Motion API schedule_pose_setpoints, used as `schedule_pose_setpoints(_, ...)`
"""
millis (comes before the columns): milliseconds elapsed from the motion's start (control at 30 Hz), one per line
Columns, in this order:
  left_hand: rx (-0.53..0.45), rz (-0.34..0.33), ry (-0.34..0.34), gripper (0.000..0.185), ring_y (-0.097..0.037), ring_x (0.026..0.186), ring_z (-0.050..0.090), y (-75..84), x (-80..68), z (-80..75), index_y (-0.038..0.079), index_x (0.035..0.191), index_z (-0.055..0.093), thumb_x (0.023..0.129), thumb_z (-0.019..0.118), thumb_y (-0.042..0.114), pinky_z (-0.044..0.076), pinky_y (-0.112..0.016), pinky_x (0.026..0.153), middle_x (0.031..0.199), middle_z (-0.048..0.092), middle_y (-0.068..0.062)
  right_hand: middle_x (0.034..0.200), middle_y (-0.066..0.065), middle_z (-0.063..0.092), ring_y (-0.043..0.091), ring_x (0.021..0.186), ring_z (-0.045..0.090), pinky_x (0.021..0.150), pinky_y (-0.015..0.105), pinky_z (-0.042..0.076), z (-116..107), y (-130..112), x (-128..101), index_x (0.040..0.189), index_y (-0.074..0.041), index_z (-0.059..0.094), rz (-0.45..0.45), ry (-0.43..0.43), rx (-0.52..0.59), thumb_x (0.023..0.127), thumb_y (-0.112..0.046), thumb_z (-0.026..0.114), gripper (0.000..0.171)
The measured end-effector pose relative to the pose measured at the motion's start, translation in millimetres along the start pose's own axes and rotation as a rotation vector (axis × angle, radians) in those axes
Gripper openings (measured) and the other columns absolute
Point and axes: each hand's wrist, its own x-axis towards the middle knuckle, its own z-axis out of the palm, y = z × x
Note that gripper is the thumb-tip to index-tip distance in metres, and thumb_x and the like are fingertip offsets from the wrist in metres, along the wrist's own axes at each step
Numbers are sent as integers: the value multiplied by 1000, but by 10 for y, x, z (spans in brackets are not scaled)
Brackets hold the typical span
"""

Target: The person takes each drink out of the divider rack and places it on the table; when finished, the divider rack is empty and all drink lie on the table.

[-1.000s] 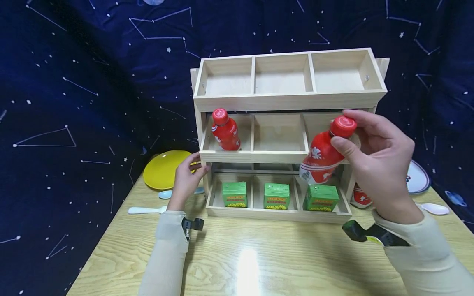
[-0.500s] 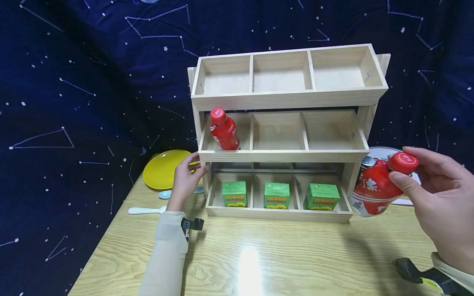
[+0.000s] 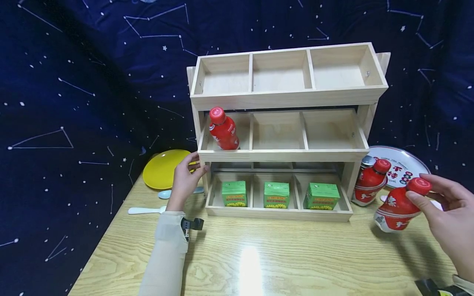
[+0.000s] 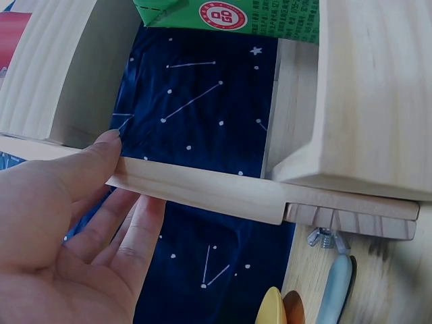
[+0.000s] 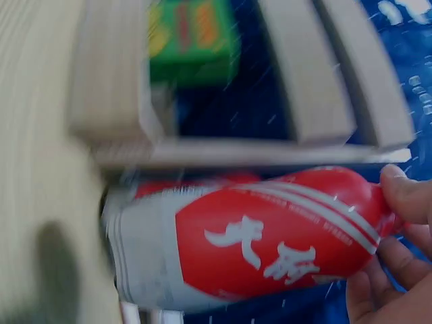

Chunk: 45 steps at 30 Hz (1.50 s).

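My right hand (image 3: 451,222) pinches the capped neck of a red bottle (image 3: 397,209), holding it tilted a little above the table at the right. In the right wrist view white lettering shows on this bottle (image 5: 263,236). Behind it stands a second red bottle (image 3: 370,183), beside the wooden rack (image 3: 285,157). My left hand (image 3: 185,179) grips the rack's left upright, thumb on one side and fingers on the other, as the left wrist view shows. A third red bottle (image 3: 226,133) sits in the middle tier's left compartment. Green boxes (image 3: 276,195) fill the bottom tier, one per compartment.
A yellow plate (image 3: 164,169) leans at the back left, near a blue spoon (image 3: 164,194) and a white handle (image 3: 144,210). At the right lies a white patterned plate (image 3: 409,164), with a silver-topped item (image 3: 368,160) behind the second bottle. A dark starry cloth (image 3: 92,102) hangs behind.
My right hand has carried the red bottle from in front of the rack's right side rightward and down toward the table. The second bottle has come into fuller view. My left hand stays put.
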Motion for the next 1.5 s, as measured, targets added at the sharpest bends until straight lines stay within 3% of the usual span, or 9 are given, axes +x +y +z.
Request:
schedule_pose_setpoints(267,6,-2,8,52,-28,111,63,-2,-15,-43,14,139,55,90,73,13,57,-40,87,130,59,-10,101,-27,56,-11,85,53,66,0,41,-13,324,114,134,-9,61,67,-52,-159,85,1,75,52)
schedule_pose_setpoints(500,11,3,17,51,-27,110,63,-4,-19,-46,14,138,56,90,73,12,57,-40,87,128,60,-7,120,-15,57,-16,83,46,61,-1,41,26,425,184,139,-12,57,136,-70,-292,91,-16,72,50)
schedule_pose_setpoints(600,20,9,20,51,-26,110,63,8,-9,-42,14,138,56,90,74,13,56,-40,89,127,60,-7,119,-16,57,-16,83,46,60,0,42,37,434,199,139,-14,58,140,-65,-275,91,-14,72,50)
schedule_pose_setpoints(767,27,16,21,51,-26,110,64,20,11,-32,14,138,56,90,74,13,56,-40,90,127,61,-7,106,-28,54,-15,82,50,60,1,43,28,436,209,136,-15,59,123,-73,-211,89,-9,73,50)
schedule_pose_setpoints(933,16,31,21,50,-28,108,65,19,24,-13,11,136,57,89,74,10,56,-40,89,126,62,-8,101,-32,54,-13,87,52,69,0,40,-2,425,204,137,-18,59,106,-113,-99,87,-3,73,53)
schedule_pose_setpoints(1067,-4,33,8,50,-28,109,64,27,30,19,12,137,57,90,74,11,56,-39,88,127,61,-8,104,-29,56,-9,97,50,78,2,33,8,350,188,138,-17,59,134,-65,-31,85,1,73,57)
schedule_pose_setpoints(1267,9,5,11,51,-26,111,63,32,13,36,15,138,56,90,74,14,56,-39,89,128,60,-6,114,-23,59,-4,108,51,90,3,34,65,124,168,134,-15,62,170,38,-32,87,2,71,50)
schedule_pose_setpoints(1400,15,2,17,51,-26,111,63,25,3,29,15,138,56,90,74,14,56,-39,88,129,60,-6,116,-21,59,-3,107,52,95,4,34,111,-49,146,134,-16,62,114,20,-37,90,3,67,48)
schedule_pose_setpoints(1500,17,1,20,51,-27,111,63,17,-1,24,15,138,56,90,74,15,56,-40,89,129,60,-6,118,-18,60,-2,105,52,93,4,35,152,-171,115,135,-17,61,79,-45,-14,90,5,66,50)
